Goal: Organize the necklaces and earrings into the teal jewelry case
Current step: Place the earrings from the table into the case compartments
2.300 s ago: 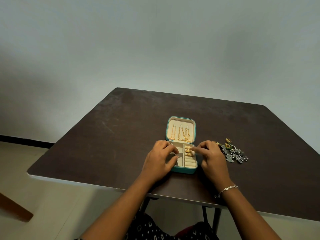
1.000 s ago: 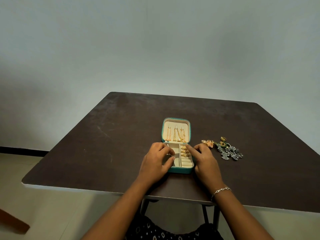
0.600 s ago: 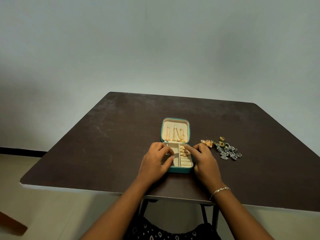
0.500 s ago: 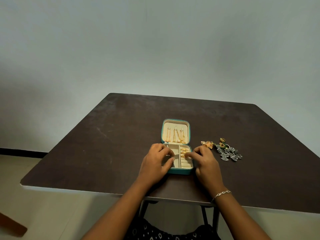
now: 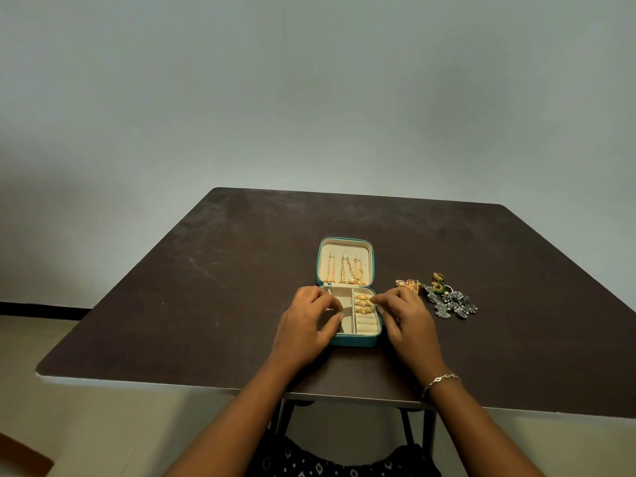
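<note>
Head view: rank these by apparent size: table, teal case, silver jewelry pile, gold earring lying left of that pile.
1. table
2. teal case
3. silver pile
4. gold earring

jewelry case point(image 5: 358, 340) open mid-table point(image 5: 206, 304), lid point(image 5: 344, 245) on far side | necklaces point(image 5: 346, 271) in lid | earrings point(image 5: 363, 303) in far-right compartment | loose jewelry pile point(image 5: 447, 301) right of case, apart | left hand point(image 5: 306, 321) over case's left half | right hand point(image 5: 406, 320) at case's right edge
</note>
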Demonstrator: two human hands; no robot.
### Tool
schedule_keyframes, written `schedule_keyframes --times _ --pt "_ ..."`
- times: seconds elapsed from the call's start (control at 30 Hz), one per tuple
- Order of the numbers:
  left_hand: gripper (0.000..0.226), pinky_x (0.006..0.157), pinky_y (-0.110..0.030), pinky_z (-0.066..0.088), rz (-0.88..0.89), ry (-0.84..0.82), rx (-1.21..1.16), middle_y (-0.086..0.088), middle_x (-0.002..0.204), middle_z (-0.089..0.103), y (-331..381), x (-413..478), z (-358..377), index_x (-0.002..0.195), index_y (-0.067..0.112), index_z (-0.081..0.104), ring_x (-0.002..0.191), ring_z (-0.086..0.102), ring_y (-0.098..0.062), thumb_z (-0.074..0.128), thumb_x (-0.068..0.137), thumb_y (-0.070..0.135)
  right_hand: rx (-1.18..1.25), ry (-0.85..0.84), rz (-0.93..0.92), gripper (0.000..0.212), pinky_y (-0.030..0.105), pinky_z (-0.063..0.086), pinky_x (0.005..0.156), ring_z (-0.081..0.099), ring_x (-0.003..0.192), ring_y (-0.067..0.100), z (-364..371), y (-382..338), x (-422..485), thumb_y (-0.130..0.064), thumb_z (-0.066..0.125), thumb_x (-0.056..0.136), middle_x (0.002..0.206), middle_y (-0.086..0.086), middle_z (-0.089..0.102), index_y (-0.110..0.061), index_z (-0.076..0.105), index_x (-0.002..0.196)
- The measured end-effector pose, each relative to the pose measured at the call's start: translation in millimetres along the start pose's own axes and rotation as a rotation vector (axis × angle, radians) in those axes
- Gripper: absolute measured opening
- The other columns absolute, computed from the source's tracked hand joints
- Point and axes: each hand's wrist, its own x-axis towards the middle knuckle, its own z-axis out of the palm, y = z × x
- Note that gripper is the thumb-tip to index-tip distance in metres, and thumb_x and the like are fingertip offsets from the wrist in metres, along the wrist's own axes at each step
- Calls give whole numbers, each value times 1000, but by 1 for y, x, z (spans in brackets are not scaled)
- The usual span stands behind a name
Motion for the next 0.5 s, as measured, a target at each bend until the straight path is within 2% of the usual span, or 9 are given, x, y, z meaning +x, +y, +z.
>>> schedule_keyframes --times 0.2,0.33,0.43,0.5 --pt "14 70 -4 30 -1 -4 7 6 105 52 0 0 0 97 21 61 99 36 3 60 85 29 -182 -119 -38 16 24 35 66 50 90 17 -7 -3 13 -13 59 85 94 2 60 -15 68 98" --pt "14 70 -4 30 -2 -5 1 6 106 52 0 -1 -1 97 20 61 100 35 4 60 85 29 -197 -159 16 18 30 44 72 49 92 16 -10 -5 29 -16 55 88 96 0 60 -18 66 102" --pt "14 69 -4 30 -2 -6 1 7 106 52 0 -1 -1 97 22 61 101 35 4 60 85 29 -90 -68 107 13 35 48 76 55 89 17 -13 1 38 -11 59 84 91 2 62 -14 67 94" --pt "13 69 -4 30 -3 -1 -3 8 105 52 -1 -1 -1 96 22 61 101 36 4 60 85 29 0 34 186 13 30 47 77 57 86 17 -19 12 41 -5 60 83 91 4 64 -11 68 91"
